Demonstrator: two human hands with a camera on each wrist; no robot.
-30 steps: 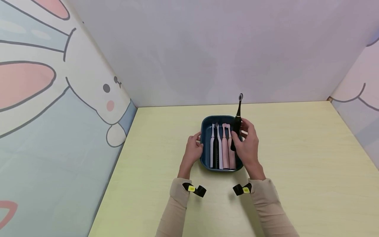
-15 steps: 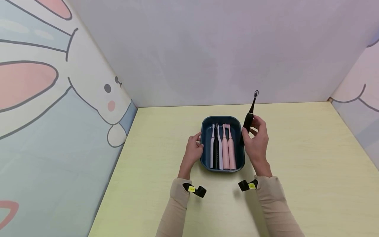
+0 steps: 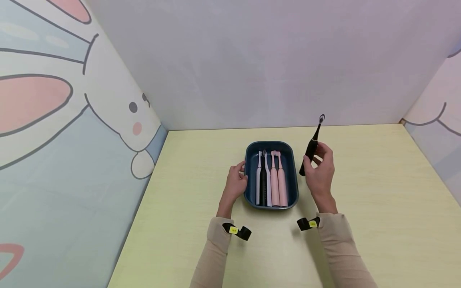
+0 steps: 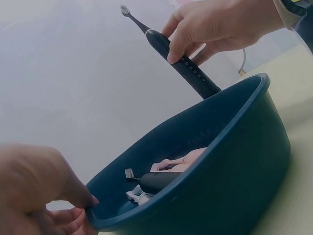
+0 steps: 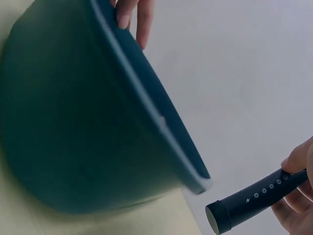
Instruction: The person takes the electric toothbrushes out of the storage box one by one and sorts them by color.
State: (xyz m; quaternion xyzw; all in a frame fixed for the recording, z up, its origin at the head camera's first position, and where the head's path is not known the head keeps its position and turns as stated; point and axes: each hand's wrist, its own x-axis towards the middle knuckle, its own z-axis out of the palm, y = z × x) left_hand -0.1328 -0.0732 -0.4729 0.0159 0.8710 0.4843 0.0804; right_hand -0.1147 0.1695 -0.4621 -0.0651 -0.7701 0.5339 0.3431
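Note:
A black electric toothbrush is pinched between the thumb and fingers of my right hand, its head tilted up and away. It is held to the right of a dark blue basin, apart from it. My left hand grips the basin's left rim, thumb on the rim and fingers against the outside, as the left wrist view shows. Inside lie several electric toothbrushes side by side, heads at the far end: two pink toothbrushes, a black toothbrush and pale lilac toothbrushes. Button marks show along the held toothbrush's handle.
The basin stands on a pale yellow table. A plain greyish wall rises behind the table's far edge. To the left is a wall panel with a cartoon rabbit, and another printed panel stands at the right.
My right hand has carried the black toothbrush rightward, from over the basin's right side to beyond its rim. The toothbrush now leans further right. My left hand stays on the basin.

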